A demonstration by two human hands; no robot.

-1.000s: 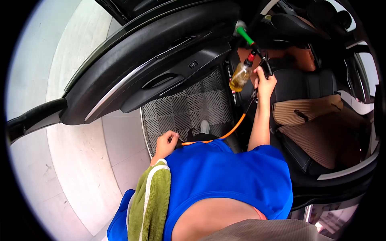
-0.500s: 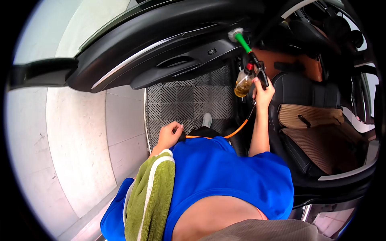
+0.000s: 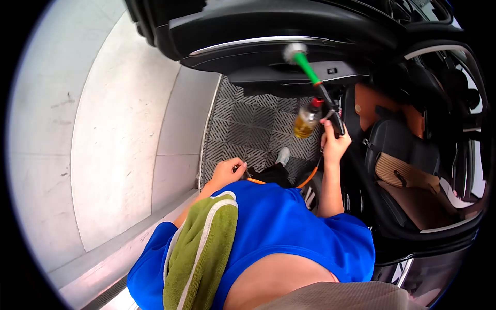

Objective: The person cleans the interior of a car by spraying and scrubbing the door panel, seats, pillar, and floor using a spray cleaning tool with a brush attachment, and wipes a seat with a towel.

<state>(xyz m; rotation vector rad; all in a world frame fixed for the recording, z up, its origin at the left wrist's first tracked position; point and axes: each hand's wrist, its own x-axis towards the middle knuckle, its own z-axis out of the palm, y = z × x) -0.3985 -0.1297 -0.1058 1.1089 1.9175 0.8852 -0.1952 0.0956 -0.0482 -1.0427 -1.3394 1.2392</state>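
My right hand (image 3: 336, 142) is closed round the black handle of a spray cleaning gun (image 3: 308, 68). The gun has a green cone with a pale, round brush at its tip, close to the black car door panel (image 3: 248, 67). Under its red cap hangs a clear bottle (image 3: 305, 125) of yellow liquid. From the grip an orange air hose (image 3: 308, 177) curves down to my waist and across to my left side. Low on that side, my left hand (image 3: 227, 171) has curled fingers where the hose runs; the fingers partly hide what they hold.
The car door stands open ahead of me. To the right is a black seat (image 3: 398, 150) with a tan cover (image 3: 408, 173). Dark grated floor tiles (image 3: 253, 121) lie below, with light tiles (image 3: 124, 129) to the left. A green towel (image 3: 201, 253) hangs over my left shoulder.
My view has turned, so the door and seat sit differently in the frame. The gun's brush tip has moved left along the door panel, and both hands keep their curled shape.
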